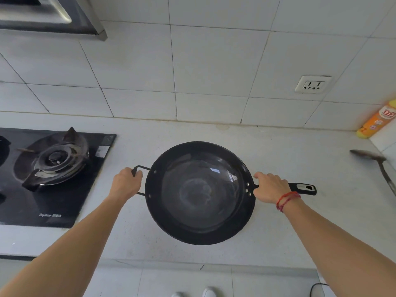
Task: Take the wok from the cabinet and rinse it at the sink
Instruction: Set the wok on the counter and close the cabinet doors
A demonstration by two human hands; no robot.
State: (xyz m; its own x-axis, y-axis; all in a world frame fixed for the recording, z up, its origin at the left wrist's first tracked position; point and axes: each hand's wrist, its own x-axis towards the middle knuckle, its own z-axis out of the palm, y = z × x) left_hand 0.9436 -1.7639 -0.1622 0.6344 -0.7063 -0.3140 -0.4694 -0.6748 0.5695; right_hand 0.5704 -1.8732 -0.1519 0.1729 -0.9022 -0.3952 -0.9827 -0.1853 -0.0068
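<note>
- Wok [200, 192] level over the desk [289, 146], right of the stove [55, 168].
- Left hand [125, 183]: fingers curled round the loop handle [140, 168].
- Right hand [270, 187]: fingers wrapped round the long handle [303, 188], close to the rim.

A round black wok [200, 192], mouth up and roughly level, hangs between the two hands. The left hand [126, 183] is curled round the thin loop handle [141, 167] at one side of the rim, and the right hand [271, 187] is wrapped round the long handle [303, 188] at the other. A pale ring-shaped mark shows at the bottom of the dark bowl, light glints on the wall nearer the right hand, and three rivets sit on the rim just beside that hand. The long handle's black tip, with its silver insert and hanging hole, juts out beyond the right hand.
</note>
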